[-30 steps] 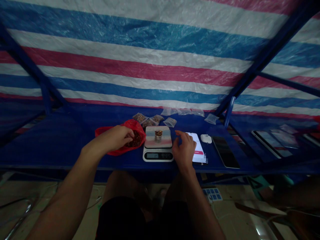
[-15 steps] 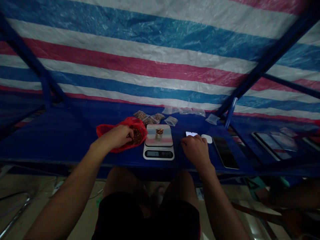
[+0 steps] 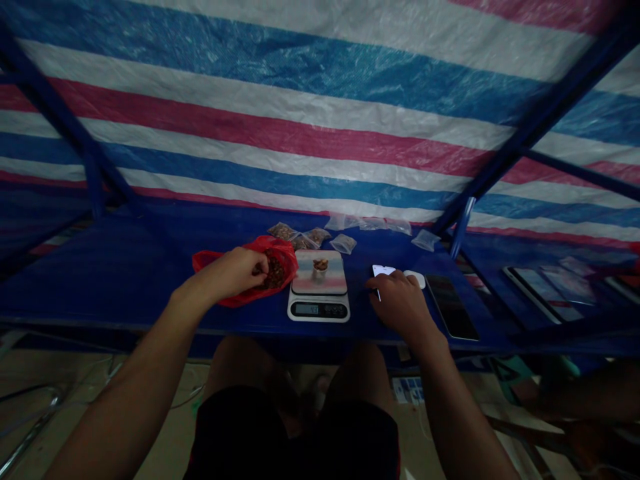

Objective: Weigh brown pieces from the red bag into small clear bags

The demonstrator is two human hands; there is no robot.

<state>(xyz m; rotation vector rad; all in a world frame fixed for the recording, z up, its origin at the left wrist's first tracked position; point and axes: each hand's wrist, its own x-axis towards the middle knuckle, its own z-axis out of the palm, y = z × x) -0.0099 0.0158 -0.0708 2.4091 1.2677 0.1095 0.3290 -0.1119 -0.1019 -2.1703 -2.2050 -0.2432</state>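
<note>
Hands apart, left (image 3: 240, 270) curled in bag (image 3: 240, 299), right (image 3: 400, 300) over phone (image 3: 384, 270), grips unclear, scale (image 3: 318, 288) near table edge (image 3: 125, 321)

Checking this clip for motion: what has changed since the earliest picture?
The right hand has moved right, away from the scale, and now covers most of the lit phone. Nothing is visibly picked up or let go. The left hand stays in the red bag; the small cup stays on the scale.
</note>
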